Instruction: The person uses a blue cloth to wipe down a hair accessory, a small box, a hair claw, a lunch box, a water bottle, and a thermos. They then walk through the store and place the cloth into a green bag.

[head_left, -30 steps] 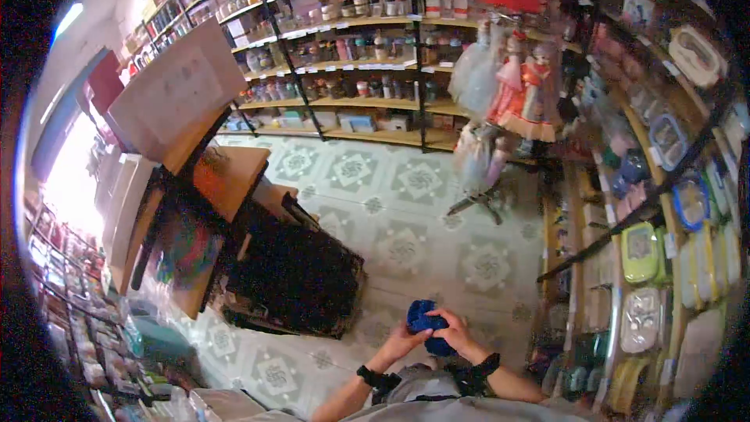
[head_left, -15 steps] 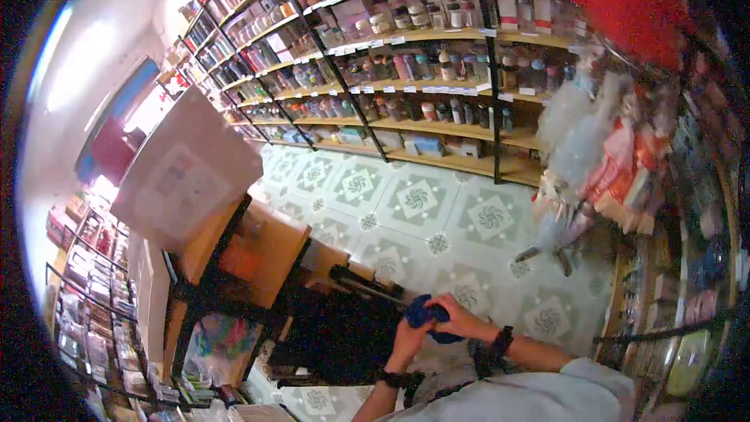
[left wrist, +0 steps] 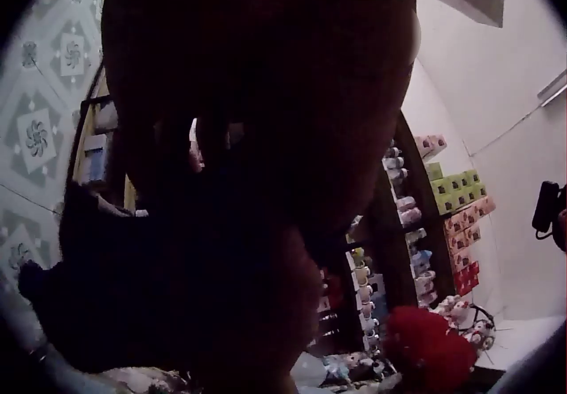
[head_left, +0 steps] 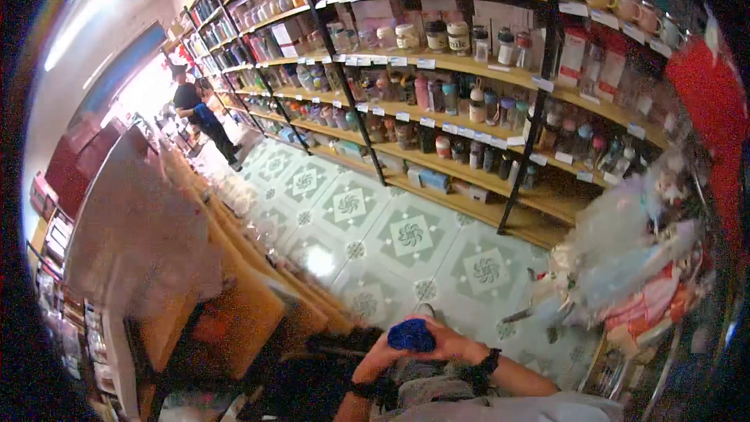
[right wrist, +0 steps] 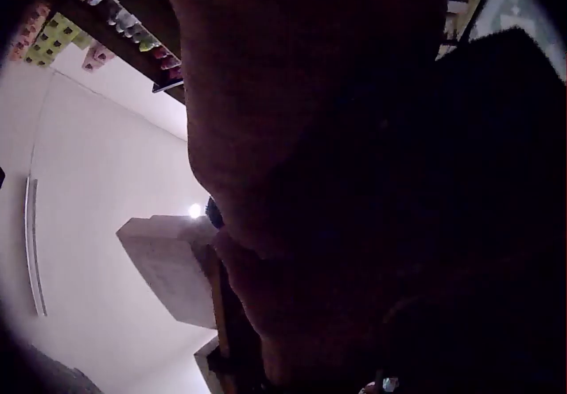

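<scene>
A bunched blue cloth (head_left: 412, 334) is held in front of the body, low in the head view. My left hand (head_left: 381, 355) grips its left side, and my right hand (head_left: 459, 344) grips the right side. In the left wrist view the cloth (left wrist: 133, 279) is a dark mass under the shadowed hand (left wrist: 266, 66). The right wrist view has the cloth (right wrist: 505, 173) as a dark shape with a fuzzy edge, beside the dark hand (right wrist: 239, 119). Most of the fingers are lost in shadow there.
Long shelves (head_left: 461, 66) of mugs and bottles run along the far side. Wooden furniture (head_left: 242, 320) with a large pale board (head_left: 148, 227) stands at left. Dressed dolls (head_left: 641, 266) hang at right. Farther down the patterned tile floor (head_left: 410, 234) stands a person (head_left: 203, 117).
The head view has swung left and nearer the mug shelves, and a distant person has come into view. Both hands keep hold of the cloth, which now looks more tightly bunched between them.
</scene>
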Demonstrator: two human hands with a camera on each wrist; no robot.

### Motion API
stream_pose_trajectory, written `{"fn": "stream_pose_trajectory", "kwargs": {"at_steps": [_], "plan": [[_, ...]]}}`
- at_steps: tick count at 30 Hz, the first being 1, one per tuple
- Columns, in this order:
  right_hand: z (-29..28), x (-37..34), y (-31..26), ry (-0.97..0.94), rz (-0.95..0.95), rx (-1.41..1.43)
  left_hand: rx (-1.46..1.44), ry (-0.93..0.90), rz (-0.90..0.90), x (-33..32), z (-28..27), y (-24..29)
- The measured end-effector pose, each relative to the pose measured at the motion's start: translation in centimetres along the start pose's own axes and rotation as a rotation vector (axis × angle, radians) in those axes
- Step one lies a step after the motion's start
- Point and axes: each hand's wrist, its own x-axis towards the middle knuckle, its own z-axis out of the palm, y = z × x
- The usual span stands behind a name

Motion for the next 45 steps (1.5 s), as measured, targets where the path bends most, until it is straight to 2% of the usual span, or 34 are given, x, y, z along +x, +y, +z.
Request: {"fn": "stream_pose_trajectory", "kwargs": {"at_steps": [2, 3, 4, 6, 7, 8, 9, 10, 11, 15, 18, 21, 24, 25, 28, 34, 35, 36, 39, 42, 43, 45], "plan": [[-2.8, 2.5, -0.3, 0.076, 0.015, -0.075, -0.041, 0.028, -0.13, 3.6, -0.1, 3.4], [-4.3, 4.0, -0.8, 0.12, 0.044, -0.063, 0.073, -0.103, -0.018, 6.7, -0.7, 4.9], [-5.5, 5.1, -1.0, 0.159, 0.083, -0.046, 0.127, -0.153, -0.088, 9.6, -0.7, 7.4], [-7.9, 7.6, -1.0, 0.278, 0.245, 0.233, 0.228, -0.238, -0.221, 14.7, -0.4, 12.9], [-9.1, 9.2, -0.9, 0.334, 0.312, 0.37, 0.173, -0.303, -0.015, 18.1, -1.0, 12.1], [-10.4, 11.1, -0.7, 0.389, 0.376, 0.506, 0.212, -0.255, 0.029, 20.9, -2.0, 11.6], [-11.8, 12.3, 0.7, 0.431, 0.434, 0.581, 0.252, -0.206, 0.071, 23.0, -1.9, 13.5], [-13.5, 13.8, 2.0, 0.446, 0.393, 0.535, 0.289, -0.159, 0.107, 24.9, -1.7, 15.5], [-15.1, 15.4, 2.7, 0.466, 0.354, 0.492, 0.208, -0.131, 0.149, 26.0, -1.4, 17.5], [-18.7, 21.1, 4.3, 0.527, 0.292, 0.453, 0.165, -0.102, 0.122, 31.8, -3.7, 19.5], [-20.4, 24.2, 6.6, 0.514, 0.284, 0.447, 0.213, 0.002, 0.074, 35.4, -6.6, 19.0], [-23.4, 27.5, 9.3, 0.502, 0.328, 0.347, 0.188, 0.119, 0.217, 39.4, -10.3, 17.7], [-26.8, 31.3, 12.1, 0.49, 0.373, 0.279, 0.16, 0.201, 0.161, 41.6, -12.0, 21.3], [-28.1, 32.7, 12.3, 0.489, 0.368, 0.419, 0.237, 0.23, 0.162, 42.7, -12.3, 22.6], [-31.6, 36.6, 12.6, 0.52, 0.283, 0.48, 0.254, 0.305, 0.17, 47.0, -13.6, 25.7], [-39.1, 40.5, 10.9, 0.443, 0.262, 0.228, 0.276, 0.335, 0.443, 58.5, -14.0, 33.9], [-39.3, 40.6, 13.7, 0.488, 0.238, 0.311, 0.282, 0.346, 0.489, 60.2, -13.8, 35.1], [-40.2, 40.5, 14.8, 0.501, 0.207, 0.188, 0.286, 0.356, 0.535, 61.9, -13.8, 36.3], [-41.1, 39.8, 17.6, 0.63, 0.325, 0.303, 0.379, 0.333, 0.578, 65.2, -13.1, 40.1], [-41.6, 39.8, 15.9, 0.783, 0.361, 0.362, 0.413, 0.295, 0.647, 69.7, -14.1, 42.2], [-41.8, 39.8, 17.4, 0.848, 0.329, 0.179, 0.397, 0.302, 0.614, 71.1, -14.5, 42.9], [-41.8, 40.5, 17.2, 0.941, 0.344, 0.262, 0.449, 0.305, 0.756, 74.2, -14.7, 44.5]]}}
